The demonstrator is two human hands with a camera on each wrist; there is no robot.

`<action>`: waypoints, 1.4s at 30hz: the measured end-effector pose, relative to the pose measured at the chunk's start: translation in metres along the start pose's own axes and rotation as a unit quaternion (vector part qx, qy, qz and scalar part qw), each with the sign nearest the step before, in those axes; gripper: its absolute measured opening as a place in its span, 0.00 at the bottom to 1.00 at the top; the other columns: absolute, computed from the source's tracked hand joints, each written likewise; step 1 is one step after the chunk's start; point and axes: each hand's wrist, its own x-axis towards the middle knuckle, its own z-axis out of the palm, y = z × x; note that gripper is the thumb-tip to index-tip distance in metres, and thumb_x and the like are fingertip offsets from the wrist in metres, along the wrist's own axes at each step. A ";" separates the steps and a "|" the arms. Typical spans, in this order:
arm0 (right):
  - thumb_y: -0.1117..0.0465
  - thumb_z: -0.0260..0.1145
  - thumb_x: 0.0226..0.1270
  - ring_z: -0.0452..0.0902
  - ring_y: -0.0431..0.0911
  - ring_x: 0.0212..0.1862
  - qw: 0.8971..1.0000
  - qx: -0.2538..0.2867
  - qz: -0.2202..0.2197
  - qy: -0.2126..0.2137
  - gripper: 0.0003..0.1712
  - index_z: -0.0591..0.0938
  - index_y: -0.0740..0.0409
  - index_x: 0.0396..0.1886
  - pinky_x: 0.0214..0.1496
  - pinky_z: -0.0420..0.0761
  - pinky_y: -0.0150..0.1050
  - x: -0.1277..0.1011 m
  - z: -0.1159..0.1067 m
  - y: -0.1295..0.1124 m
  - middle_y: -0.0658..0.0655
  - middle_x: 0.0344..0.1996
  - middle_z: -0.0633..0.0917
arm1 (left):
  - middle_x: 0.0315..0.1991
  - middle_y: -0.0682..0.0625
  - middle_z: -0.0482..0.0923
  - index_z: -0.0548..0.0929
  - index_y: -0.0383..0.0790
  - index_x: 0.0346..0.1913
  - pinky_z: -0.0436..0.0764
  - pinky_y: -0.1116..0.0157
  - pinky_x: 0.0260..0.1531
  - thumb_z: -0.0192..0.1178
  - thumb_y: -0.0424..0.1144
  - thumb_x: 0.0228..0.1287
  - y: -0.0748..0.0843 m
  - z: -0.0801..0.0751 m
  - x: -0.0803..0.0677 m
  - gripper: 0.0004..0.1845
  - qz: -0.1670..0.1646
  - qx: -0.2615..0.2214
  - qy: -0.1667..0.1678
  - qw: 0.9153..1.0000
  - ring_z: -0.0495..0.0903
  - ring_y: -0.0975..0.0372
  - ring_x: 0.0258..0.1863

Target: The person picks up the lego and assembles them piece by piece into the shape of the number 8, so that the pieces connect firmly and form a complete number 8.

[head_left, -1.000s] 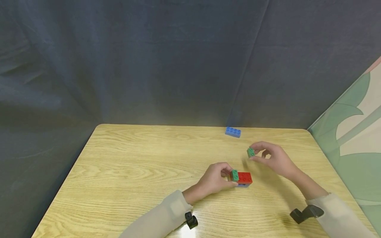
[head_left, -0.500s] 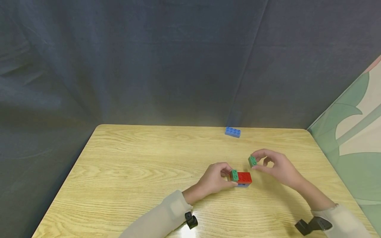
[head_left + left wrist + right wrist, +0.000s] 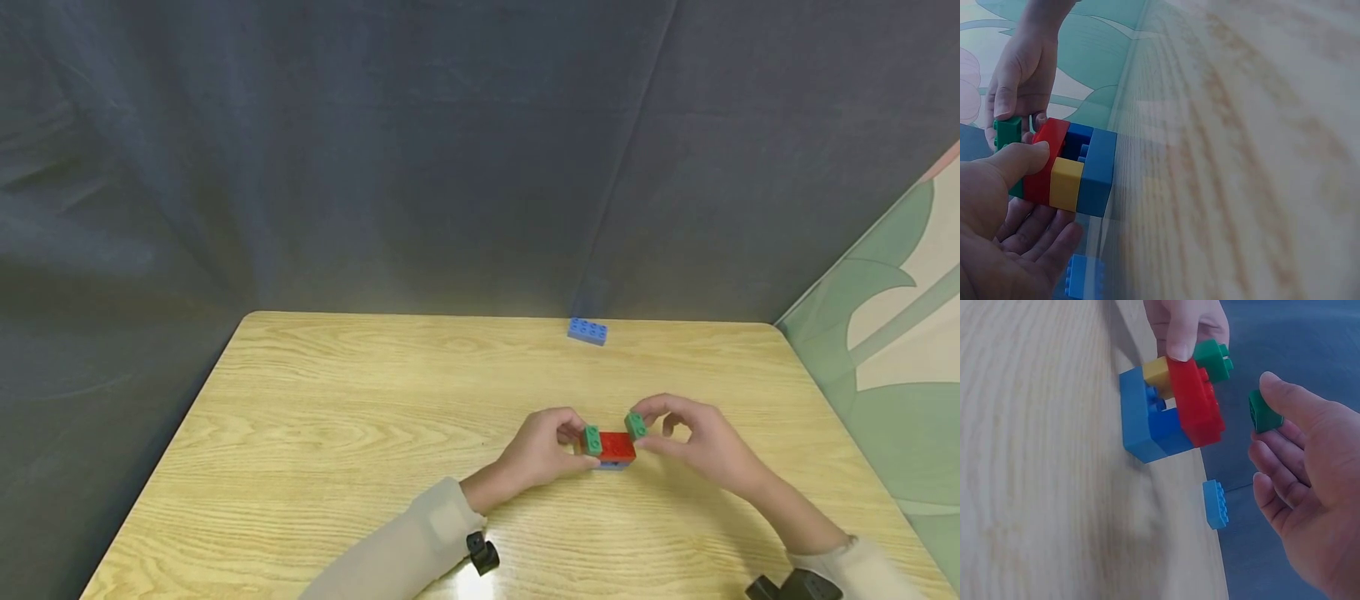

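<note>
My left hand [image 3: 546, 451] grips the left end of a small brick stack, thumb on the near side. At the stack's base lies a long blue brick [image 3: 1137, 419]. Over it sit a yellow brick [image 3: 1066, 183] and a short blue brick [image 3: 1170, 430] with a gap between them. A red brick [image 3: 617, 446] bridges these two, and a green brick [image 3: 592, 440] stands on its left end. Between thumb and fingers my right hand [image 3: 701, 437] pinches a second green brick [image 3: 1264, 411], held over the red brick's right end and apart from it in the right wrist view.
A loose blue brick [image 3: 587, 331] with studs up lies at the back edge of the wooden table [image 3: 337, 400]. Behind the table hangs a dark curtain [image 3: 420, 167]. A panel with leaf shapes [image 3: 907, 333] stands along the right side.
My right hand has come nearer and lower with its green brick, from behind the stack to just above the red brick's right end. The left hand and the stack have stayed in place.
</note>
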 end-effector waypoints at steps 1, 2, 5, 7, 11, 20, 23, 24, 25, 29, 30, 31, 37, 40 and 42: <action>0.69 0.79 0.55 0.80 0.41 0.41 1.000 0.001 0.002 -0.001 0.21 0.85 0.51 0.48 0.38 0.79 0.33 -0.001 0.001 0.000 0.46 0.42 0.87 | 0.39 0.57 0.84 0.84 0.40 0.43 0.81 0.74 0.44 0.78 0.35 0.55 0.000 0.000 0.000 0.15 0.000 0.000 0.000 1.000 0.81 0.73 0.39; 0.69 0.79 0.55 0.80 0.41 0.41 1.000 0.002 0.005 -0.002 0.21 0.85 0.51 0.48 0.38 0.79 0.33 -0.002 0.002 0.000 0.46 0.42 0.87 | 0.39 0.57 0.84 0.84 0.40 0.43 0.81 0.74 0.44 0.78 0.35 0.55 0.000 0.000 0.000 0.15 0.001 0.000 0.000 1.000 0.81 0.72 0.39; 0.69 0.79 0.56 0.80 0.41 0.41 1.000 0.007 0.008 -0.005 0.21 0.85 0.51 0.48 0.38 0.79 0.33 -0.005 0.004 0.001 0.46 0.42 0.87 | 0.39 0.57 0.85 0.84 0.40 0.43 0.81 0.74 0.44 0.78 0.35 0.55 0.000 0.000 0.000 0.15 0.001 0.001 0.000 1.000 0.81 0.72 0.39; 0.69 0.78 0.56 0.80 0.41 0.41 1.000 0.011 0.007 -0.007 0.21 0.85 0.51 0.48 0.38 0.79 0.34 -0.006 0.005 0.002 0.46 0.43 0.87 | 0.40 0.57 0.85 0.84 0.40 0.43 0.81 0.74 0.45 0.78 0.36 0.55 0.001 0.000 0.000 0.15 0.001 0.002 0.000 1.000 0.81 0.72 0.39; 0.68 0.79 0.56 0.81 0.42 0.41 1.000 0.017 0.004 -0.008 0.21 0.85 0.50 0.48 0.39 0.78 0.34 -0.008 0.007 0.004 0.46 0.43 0.87 | 0.40 0.57 0.85 0.84 0.40 0.43 0.81 0.74 0.45 0.78 0.36 0.55 0.001 0.000 0.000 0.15 -0.003 0.003 0.000 1.000 0.81 0.71 0.40; 0.69 0.80 0.53 0.81 0.39 0.41 1.000 0.028 -0.001 -0.010 0.23 0.85 0.49 0.48 0.38 0.77 0.33 -0.011 0.013 0.011 0.46 0.41 0.88 | 0.40 0.57 0.84 0.84 0.40 0.43 0.81 0.74 0.45 0.78 0.36 0.55 0.001 0.000 0.001 0.15 -0.003 0.002 -0.001 1.000 0.81 0.72 0.40; 0.69 0.80 0.54 0.81 0.39 0.41 1.000 0.025 -0.002 -0.010 0.23 0.85 0.49 0.48 0.38 0.78 0.33 -0.012 0.013 0.010 0.46 0.41 0.88 | 0.41 0.57 0.85 0.84 0.39 0.44 0.81 0.74 0.46 0.78 0.36 0.55 0.001 0.000 0.000 0.15 -0.003 -0.001 -0.003 1.000 0.81 0.72 0.40; 0.69 0.80 0.54 0.80 0.39 0.41 1.000 0.024 -0.003 -0.010 0.23 0.85 0.49 0.49 0.39 0.78 0.33 -0.012 0.013 0.010 0.46 0.41 0.88 | 0.41 0.57 0.85 0.85 0.39 0.44 0.81 0.74 0.46 0.78 0.36 0.56 0.001 0.000 0.000 0.15 -0.002 -0.001 -0.003 1.000 0.81 0.72 0.40; 0.69 0.80 0.54 0.80 0.38 0.41 1.000 0.024 -0.003 -0.009 0.23 0.85 0.49 0.49 0.39 0.78 0.34 -0.012 0.013 0.010 0.46 0.41 0.88 | 0.41 0.57 0.85 0.85 0.39 0.44 0.81 0.74 0.46 0.78 0.36 0.56 0.001 0.000 0.000 0.15 -0.002 -0.001 -0.004 1.000 0.81 0.72 0.40; 0.69 0.79 0.55 0.80 0.38 0.41 1.000 0.023 -0.004 -0.008 0.22 0.85 0.49 0.48 0.38 0.78 0.33 -0.012 0.014 0.011 0.46 0.41 0.87 | 0.41 0.57 0.85 0.85 0.39 0.44 0.81 0.74 0.46 0.78 0.35 0.55 0.001 0.000 0.000 0.15 -0.002 -0.002 -0.004 1.000 0.81 0.72 0.40; 0.69 0.79 0.55 0.80 0.37 0.41 1.000 0.023 -0.005 -0.008 0.22 0.85 0.49 0.48 0.38 0.78 0.33 -0.012 0.014 0.011 0.46 0.41 0.87 | 0.41 0.57 0.85 0.85 0.39 0.44 0.81 0.74 0.46 0.78 0.35 0.56 0.001 0.000 0.000 0.15 -0.001 -0.003 -0.004 1.000 0.81 0.72 0.40; 0.70 0.79 0.55 0.80 0.37 0.40 1.000 0.024 -0.005 -0.007 0.22 0.85 0.50 0.48 0.38 0.78 0.33 -0.011 0.014 0.011 0.46 0.41 0.87 | 0.41 0.57 0.85 0.85 0.39 0.44 0.81 0.74 0.46 0.78 0.35 0.55 0.001 0.000 0.000 0.15 -0.001 -0.003 -0.004 1.000 0.81 0.72 0.40; 0.70 0.78 0.56 0.79 0.37 0.41 0.999 0.029 -0.005 -0.013 0.21 0.85 0.51 0.47 0.38 0.79 0.33 -0.011 0.015 0.013 0.47 0.42 0.87 | 0.41 0.56 0.85 0.84 0.39 0.44 0.81 0.74 0.45 0.78 0.35 0.55 0.000 0.000 0.001 0.15 0.001 0.002 -0.001 1.000 0.81 0.72 0.40; 0.70 0.78 0.57 0.79 0.37 0.41 0.999 0.032 -0.003 -0.018 0.20 0.85 0.50 0.47 0.38 0.79 0.33 -0.010 0.016 0.013 0.47 0.42 0.87 | 0.41 0.56 0.85 0.84 0.39 0.44 0.81 0.74 0.46 0.78 0.35 0.55 0.000 0.000 0.000 0.15 0.000 0.002 -0.001 1.000 0.81 0.72 0.40; 0.70 0.78 0.56 0.80 0.37 0.42 0.999 0.033 -0.004 -0.018 0.20 0.85 0.49 0.46 0.38 0.80 0.34 -0.010 0.017 0.013 0.47 0.43 0.87 | 0.41 0.56 0.85 0.84 0.39 0.44 0.81 0.74 0.46 0.78 0.35 0.55 0.000 0.000 0.000 0.15 -0.002 0.003 0.000 1.000 0.80 0.72 0.40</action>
